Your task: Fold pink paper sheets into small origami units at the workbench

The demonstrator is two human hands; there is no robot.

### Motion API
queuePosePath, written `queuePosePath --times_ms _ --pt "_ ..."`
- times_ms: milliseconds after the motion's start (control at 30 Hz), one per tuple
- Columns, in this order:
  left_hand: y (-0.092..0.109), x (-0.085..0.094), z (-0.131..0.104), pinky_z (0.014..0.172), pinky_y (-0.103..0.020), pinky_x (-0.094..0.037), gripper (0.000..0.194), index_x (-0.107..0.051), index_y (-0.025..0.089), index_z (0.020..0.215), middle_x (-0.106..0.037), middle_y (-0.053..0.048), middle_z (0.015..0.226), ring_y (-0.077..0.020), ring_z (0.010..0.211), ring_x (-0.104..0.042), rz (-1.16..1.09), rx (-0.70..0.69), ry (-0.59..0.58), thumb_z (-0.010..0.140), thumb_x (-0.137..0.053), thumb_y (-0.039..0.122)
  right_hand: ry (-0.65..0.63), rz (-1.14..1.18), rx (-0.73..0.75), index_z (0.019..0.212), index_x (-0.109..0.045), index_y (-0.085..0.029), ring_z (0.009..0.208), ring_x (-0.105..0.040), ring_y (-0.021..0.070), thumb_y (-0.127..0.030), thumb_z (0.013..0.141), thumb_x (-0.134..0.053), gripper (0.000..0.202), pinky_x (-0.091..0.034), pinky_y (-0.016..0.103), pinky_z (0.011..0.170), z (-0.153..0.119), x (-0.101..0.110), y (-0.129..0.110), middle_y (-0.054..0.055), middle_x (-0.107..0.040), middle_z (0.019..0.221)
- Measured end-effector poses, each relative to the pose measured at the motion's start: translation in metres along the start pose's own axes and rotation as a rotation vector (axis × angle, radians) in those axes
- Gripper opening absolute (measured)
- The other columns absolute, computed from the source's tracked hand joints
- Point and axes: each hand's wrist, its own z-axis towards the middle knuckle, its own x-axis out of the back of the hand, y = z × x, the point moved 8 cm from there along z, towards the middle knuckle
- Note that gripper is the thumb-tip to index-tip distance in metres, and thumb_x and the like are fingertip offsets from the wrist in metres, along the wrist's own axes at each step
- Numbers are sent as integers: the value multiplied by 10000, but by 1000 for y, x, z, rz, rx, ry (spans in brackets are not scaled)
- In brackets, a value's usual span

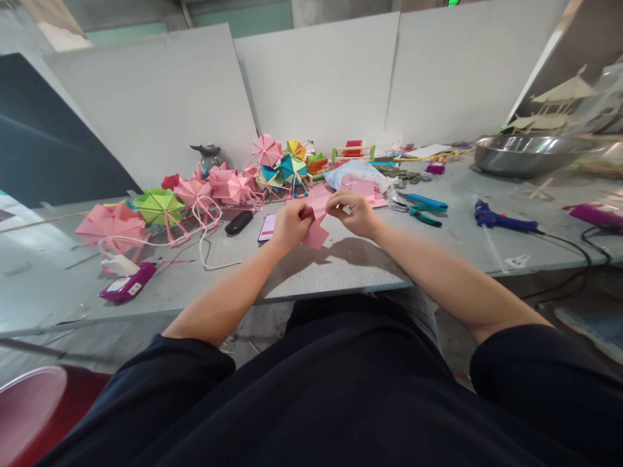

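Left hand (293, 227) and right hand (357, 214) pinch pink folded paper (316, 236). Uneven pulling could tear it.

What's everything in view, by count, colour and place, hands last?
Held paper: count unclear, pink, centre
Paper sheets: several, pink, back centre
Plastic bag: one, pale blue, back
Paper umbrellas: many, mostly pink, left to centre
Phone: one, pale screen, centre-left
Oval case: one, black, centre-left
Power strips: two, purple, left and right
Cables: several, white left, black right
Pliers: two, blue and teal, centre-right
Glue gun: one, blue, right
Basin: one, silver, far right
Pagoda model: one, cream, behind basin
Chair: one, red, lower left
Table: one, grey, middle
White panels: three, back
Left hand: one, centre
Right hand: one, centre
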Motion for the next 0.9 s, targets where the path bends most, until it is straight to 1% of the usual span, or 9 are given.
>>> queuePosePath --times_ms 133,333,533,767,900 --pt "3 3 -1 647 -311 -363 142 -556 221 718 -584 30 660 -163 658 -501 -4 0 18 815 -646 170 -11 -17 -2 882 -788 -270 925 -704 269 -484 960 -791 228 -585 444 824 -1 -2 3 81 -789 977" --pt "6 2 -1 671 -307 -395 134 -558 223 751 -589 36 683 -159 671 -500 -18 -17 13 840 -653 193 42 -52 27 933 -796 -286 968 -700 273 -471 953 -830 189 -601 439 857 -2 -1 0 79 -785 1018" --pt "6 1 -1 672 -314 -383 188 -533 221 724 -575 35 689 -154 672 -496 -18 -51 20 836 -666 150 36 -17 80 923 -817 -289 1036 -743 297 -459 981 -804 180 -601 499 987 -2 -3 -10 94 -811 1057" --pt "5 1 2 677 -308 -406 129 -607 217 773 -618 24 714 -160 679 -527 -7 -90 -10 872 -686 195 22 -30 51 896 -814 -282 972 -738 279 -443 1004 -767 200 -612 476 954 -1 -6 -7 90 -804 1024" --pt "10 2 4 699 -298 -444 95 -657 203 794 -649 12 732 -163 703 -562 -14 -126 -61 880 -698 205 40 -72 96 909 -800 -280 975 -728 272 -382 1034 -724 178 -608 461 945 -1 -3 -9 86 -792 1005"
